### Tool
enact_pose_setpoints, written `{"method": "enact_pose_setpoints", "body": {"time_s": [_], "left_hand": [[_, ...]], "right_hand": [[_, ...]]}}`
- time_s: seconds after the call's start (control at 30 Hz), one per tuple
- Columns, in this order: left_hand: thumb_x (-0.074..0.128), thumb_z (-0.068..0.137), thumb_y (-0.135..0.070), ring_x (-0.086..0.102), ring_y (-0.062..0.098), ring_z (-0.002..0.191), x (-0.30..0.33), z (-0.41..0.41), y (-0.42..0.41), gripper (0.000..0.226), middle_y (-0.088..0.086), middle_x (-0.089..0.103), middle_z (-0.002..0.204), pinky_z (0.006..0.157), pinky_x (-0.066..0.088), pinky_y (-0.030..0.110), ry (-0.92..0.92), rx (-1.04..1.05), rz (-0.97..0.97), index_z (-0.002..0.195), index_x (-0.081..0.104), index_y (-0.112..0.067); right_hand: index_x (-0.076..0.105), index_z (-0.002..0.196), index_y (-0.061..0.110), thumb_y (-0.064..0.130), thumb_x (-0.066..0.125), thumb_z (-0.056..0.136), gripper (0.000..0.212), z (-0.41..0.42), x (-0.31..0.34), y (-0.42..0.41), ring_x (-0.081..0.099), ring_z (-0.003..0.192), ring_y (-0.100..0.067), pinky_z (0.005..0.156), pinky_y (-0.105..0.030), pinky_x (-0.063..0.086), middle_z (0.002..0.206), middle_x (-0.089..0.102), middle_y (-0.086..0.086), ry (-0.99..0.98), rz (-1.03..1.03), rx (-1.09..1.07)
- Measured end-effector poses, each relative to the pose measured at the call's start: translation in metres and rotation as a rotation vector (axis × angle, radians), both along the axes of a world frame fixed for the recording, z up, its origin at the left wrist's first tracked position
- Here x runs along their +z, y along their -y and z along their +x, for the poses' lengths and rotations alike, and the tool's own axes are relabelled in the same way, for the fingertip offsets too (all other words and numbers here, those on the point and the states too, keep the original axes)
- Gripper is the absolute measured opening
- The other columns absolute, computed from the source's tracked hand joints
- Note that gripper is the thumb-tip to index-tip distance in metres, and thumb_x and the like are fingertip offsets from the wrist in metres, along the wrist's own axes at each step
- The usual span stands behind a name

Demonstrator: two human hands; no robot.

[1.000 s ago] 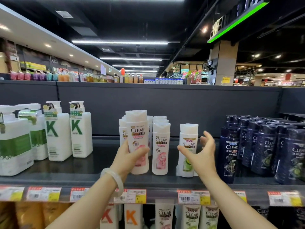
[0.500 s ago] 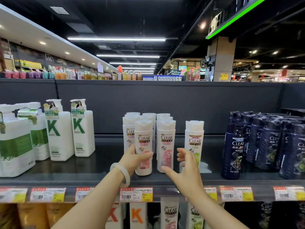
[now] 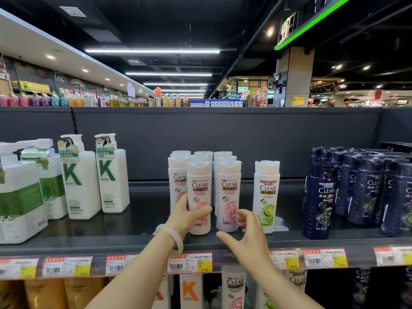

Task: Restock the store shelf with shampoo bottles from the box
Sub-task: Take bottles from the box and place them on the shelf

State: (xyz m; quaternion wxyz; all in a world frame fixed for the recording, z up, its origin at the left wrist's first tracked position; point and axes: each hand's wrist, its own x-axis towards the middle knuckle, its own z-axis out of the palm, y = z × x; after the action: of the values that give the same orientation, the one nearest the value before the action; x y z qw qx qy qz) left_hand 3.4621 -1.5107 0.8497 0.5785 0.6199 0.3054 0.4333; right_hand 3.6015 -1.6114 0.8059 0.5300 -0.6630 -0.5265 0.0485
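Several white Clear shampoo bottles with pink labels stand in rows at the middle of the dark shelf (image 3: 142, 233). My left hand (image 3: 186, 216), with a pale bangle on the wrist, is wrapped around the front-left pink-label bottle (image 3: 199, 192), which stands upright on the shelf. My right hand (image 3: 248, 233) is spread open just in front of the neighbouring pink-label bottle (image 3: 227, 192), fingertips close to its base. A lone green-label Clear bottle (image 3: 266, 192) stands to the right. The box is out of view.
Large white pump bottles with a green K (image 3: 111, 175) stand at the left. Dark blue Clear bottles (image 3: 321, 197) fill the right. Price tags (image 3: 189, 263) line the shelf front edge. More bottles sit on the shelf below.
My left hand has lowered its bottle onto the shelf beside the front pink-label bottle. My right hand has moved left from the green-label bottle toward the pink one.
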Motion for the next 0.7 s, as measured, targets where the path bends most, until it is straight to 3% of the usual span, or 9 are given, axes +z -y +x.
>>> {"method": "enact_pose_setpoints", "body": {"time_s": [0.2,0.33,0.7], "left_hand": [[0.078,0.07,-0.011,0.061,0.01,0.098,-0.009,-0.017,-0.009,0.054,-0.003,0.065,0.107,0.082,0.05,0.028,-0.184,0.024,0.073,0.116,0.052,-0.022],[0.077,0.072,-0.013,0.06,0.006,0.095,-0.007,-0.025,-0.011,0.042,-0.008,0.064,0.103,0.072,0.048,0.018,-0.267,0.008,0.139,0.105,0.055,-0.027],[0.073,0.076,-0.017,0.06,0.005,0.096,-0.011,-0.025,-0.01,0.035,-0.009,0.065,0.104,0.071,0.048,0.018,-0.299,0.026,0.18,0.102,0.055,-0.031]], "right_hand": [[0.042,0.121,0.029,0.038,0.08,0.066,0.067,0.003,0.0,-0.002,0.045,0.103,-0.003,0.089,-0.021,0.042,0.112,0.042,0.014,-0.023,0.005,-0.035],[0.041,0.118,0.031,0.038,0.081,0.066,0.066,0.003,0.0,-0.003,0.045,0.104,-0.003,0.088,-0.02,0.041,0.111,0.041,0.015,-0.031,0.006,-0.04],[0.041,0.124,0.026,0.036,0.081,0.067,0.07,0.004,0.002,-0.002,0.044,0.107,-0.005,0.091,-0.022,0.042,0.115,0.041,0.012,-0.042,-0.012,-0.02]]}}
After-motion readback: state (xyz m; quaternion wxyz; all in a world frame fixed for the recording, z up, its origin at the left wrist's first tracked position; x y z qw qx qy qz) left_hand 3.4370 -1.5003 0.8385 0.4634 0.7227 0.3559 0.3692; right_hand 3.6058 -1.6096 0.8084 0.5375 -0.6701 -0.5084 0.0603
